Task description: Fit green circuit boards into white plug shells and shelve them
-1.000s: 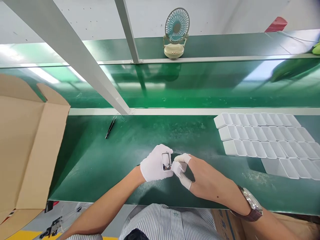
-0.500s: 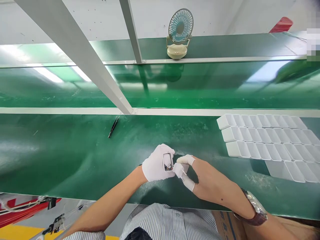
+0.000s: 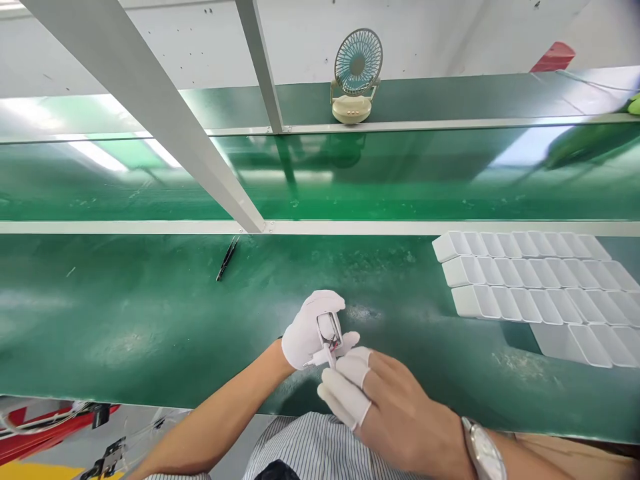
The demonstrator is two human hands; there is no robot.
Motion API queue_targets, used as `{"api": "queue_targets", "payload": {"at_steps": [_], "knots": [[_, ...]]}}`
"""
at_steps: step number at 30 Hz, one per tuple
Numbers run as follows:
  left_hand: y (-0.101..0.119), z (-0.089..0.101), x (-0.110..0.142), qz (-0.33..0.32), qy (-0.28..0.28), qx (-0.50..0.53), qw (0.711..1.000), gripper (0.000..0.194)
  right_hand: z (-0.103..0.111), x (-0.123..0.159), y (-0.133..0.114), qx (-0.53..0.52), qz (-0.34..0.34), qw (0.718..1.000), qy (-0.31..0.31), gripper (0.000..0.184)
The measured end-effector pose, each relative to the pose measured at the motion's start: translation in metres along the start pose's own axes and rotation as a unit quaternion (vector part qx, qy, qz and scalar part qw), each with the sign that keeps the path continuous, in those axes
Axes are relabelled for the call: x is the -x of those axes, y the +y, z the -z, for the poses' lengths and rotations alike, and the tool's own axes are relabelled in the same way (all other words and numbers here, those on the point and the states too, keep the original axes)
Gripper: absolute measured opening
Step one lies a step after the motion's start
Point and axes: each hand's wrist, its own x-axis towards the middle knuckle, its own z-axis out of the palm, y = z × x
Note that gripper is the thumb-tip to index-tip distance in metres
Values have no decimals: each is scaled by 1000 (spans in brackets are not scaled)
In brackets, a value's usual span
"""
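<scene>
My left hand point(image 3: 306, 333), in a white glove, is closed around a small open rectangular housing point(image 3: 336, 320) with a thin silvery rim. Inside it sit a rounded whitish part and a bit of red, perhaps wiring. My right hand point(image 3: 370, 400), white covers on its fingers, comes in from the lower right, fingers bent together. At its fingertips a small white plastic piece point(image 3: 320, 358) with a narrow end lies against the housing's lower edge. The pinch itself is partly hidden behind the fingers. Black tweezers point(image 3: 228, 259) lie on the green bench, left of both hands.
Rows of white compartment trays point(image 3: 500, 270) stand on the right of the green bench top point(image 3: 150, 313). A pale rail point(image 3: 400, 228) runs along its back, where a slanted post point(image 3: 165, 100) rises. On the far shelf stands a small fan point(image 3: 353, 107).
My right hand has turned palm-down and moved lower and left, below the housing. The white piece now lies along the housing's lower edge instead of off its right side. The housing has tilted slightly.
</scene>
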Motion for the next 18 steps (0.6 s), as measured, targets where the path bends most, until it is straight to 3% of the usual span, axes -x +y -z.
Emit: {"api": "queue_targets", "payload": {"at_steps": [3, 6, 18], "knots": [[1, -4, -2, -66, 46, -36, 996, 75, -11, 7, -8, 19, 49, 998, 37, 40], [3, -6, -3, -82, 53, -37, 995, 74, -17, 13, -9, 25, 56, 997, 53, 43], [11, -2, -9, -29, 62, -25, 997, 65, -19, 5, -8, 31, 52, 997, 57, 50]]}}
